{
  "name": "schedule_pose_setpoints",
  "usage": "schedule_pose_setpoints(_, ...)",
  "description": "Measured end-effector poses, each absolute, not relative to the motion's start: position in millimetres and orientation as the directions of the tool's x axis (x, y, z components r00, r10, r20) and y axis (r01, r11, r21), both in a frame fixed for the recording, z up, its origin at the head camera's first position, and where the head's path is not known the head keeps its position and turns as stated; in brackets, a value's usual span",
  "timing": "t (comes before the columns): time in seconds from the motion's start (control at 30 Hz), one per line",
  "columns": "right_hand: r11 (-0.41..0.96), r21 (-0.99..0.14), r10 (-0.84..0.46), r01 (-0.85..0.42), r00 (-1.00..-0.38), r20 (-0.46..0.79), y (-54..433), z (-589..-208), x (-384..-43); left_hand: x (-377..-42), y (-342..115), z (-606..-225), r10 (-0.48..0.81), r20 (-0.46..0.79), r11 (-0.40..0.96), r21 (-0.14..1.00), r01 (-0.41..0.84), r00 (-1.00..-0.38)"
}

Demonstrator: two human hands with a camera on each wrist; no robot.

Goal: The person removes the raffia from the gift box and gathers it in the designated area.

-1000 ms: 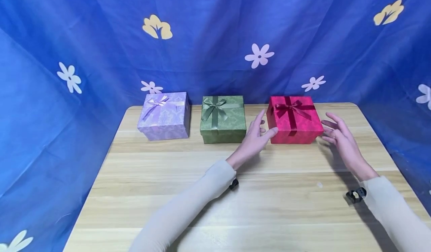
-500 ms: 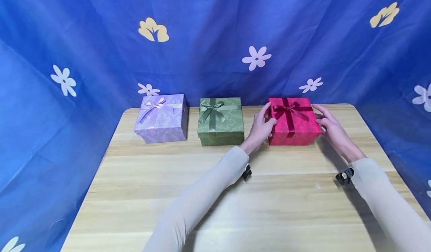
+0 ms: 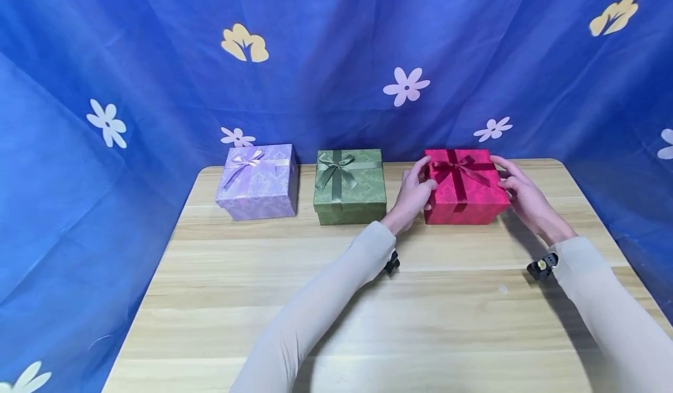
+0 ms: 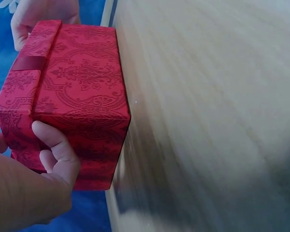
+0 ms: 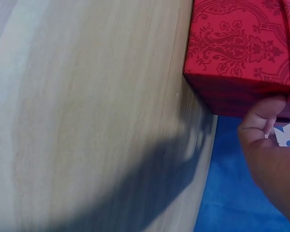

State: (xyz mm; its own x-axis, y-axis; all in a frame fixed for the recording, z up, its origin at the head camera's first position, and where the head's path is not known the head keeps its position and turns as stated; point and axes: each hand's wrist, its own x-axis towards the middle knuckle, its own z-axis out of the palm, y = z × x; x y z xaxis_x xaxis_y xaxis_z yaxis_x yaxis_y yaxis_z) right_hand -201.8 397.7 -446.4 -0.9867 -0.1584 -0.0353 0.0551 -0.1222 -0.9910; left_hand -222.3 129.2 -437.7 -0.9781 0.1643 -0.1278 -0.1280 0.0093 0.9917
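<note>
A red gift box (image 3: 475, 200) with a dark red ribbon bow (image 3: 461, 166) stands at the back right of the table, its lid on. My left hand (image 3: 412, 197) holds its left side, fingers toward the back and thumb near the front. On the opposite side my right hand (image 3: 528, 203) grips the lid's edge the same way. In the left wrist view, the left thumb (image 4: 53, 137) lies at the lid's lower edge. The right thumb (image 5: 266, 112) meets the lid's edge in the right wrist view. Most of the other fingers are hidden behind the box.
A green gift box (image 3: 350, 200) with a bow stands left of the left hand. Farther left is a lilac gift box (image 3: 260, 197). The wooden table (image 3: 420, 323) ends at a blue flowered cloth (image 3: 336, 60) behind and at the sides.
Both hands have moved in from slightly apart and now hold the red gift box at its two sides. The boxes keep their places on the table.
</note>
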Motion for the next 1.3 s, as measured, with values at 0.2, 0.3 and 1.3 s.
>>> schedule_pose_setpoints(0.2,-0.119,-0.991,-0.149,0.059,-0.988,-0.041,398.1,-442.1,-202.4,-223.9,131.0,-434.0,0.166,-0.121,0.03,0.993,-0.117,-0.979)
schedule_pose_setpoints(0.3,-0.124,-0.99,-0.14,0.059,-0.989,-0.042,398.3,-440.8,-201.0,-222.4,129.9,-431.2,0.179,-0.11,0.031,0.994,-0.107,-0.978)
schedule_pose_setpoints(1.3,-0.412,-0.9,-0.157,0.144,-0.984,-0.085,409.9,-402.2,-162.7,-198.4,110.2,-385.1,0.121,-0.099,0.041,0.995,-0.095,-0.988)
